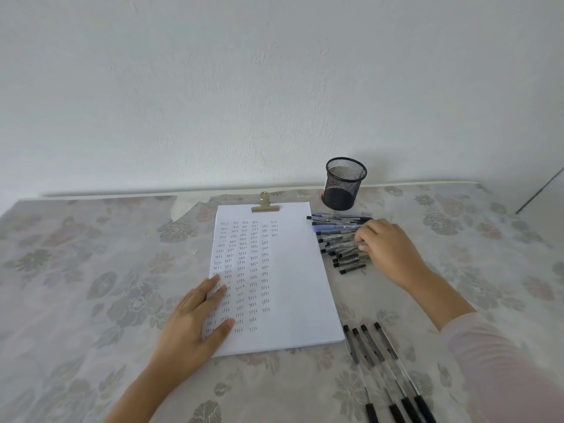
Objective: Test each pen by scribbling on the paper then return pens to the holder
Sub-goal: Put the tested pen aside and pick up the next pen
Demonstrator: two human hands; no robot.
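My left hand point(195, 325) lies flat on the paper point(283, 285), fingers straight and together, pressing down its near left corner. The sheet sits in the middle of the table point(91, 270), covered in columns of small scribbled marks, with a brass clip point(265, 204) on its far edge. My right hand point(387, 248) reaches over a pile of pens point(335, 236) that lies just beside the paper's right edge; the fingers are curled down onto the pile, and I cannot tell whether they have hold of a pen or only touch them. The black mesh holder point(343, 186) stands upright near the table's far edge, just beyond that pile. Four more pens point(375, 355) lie side by side towards the near edge, right of the paper's near right corner.
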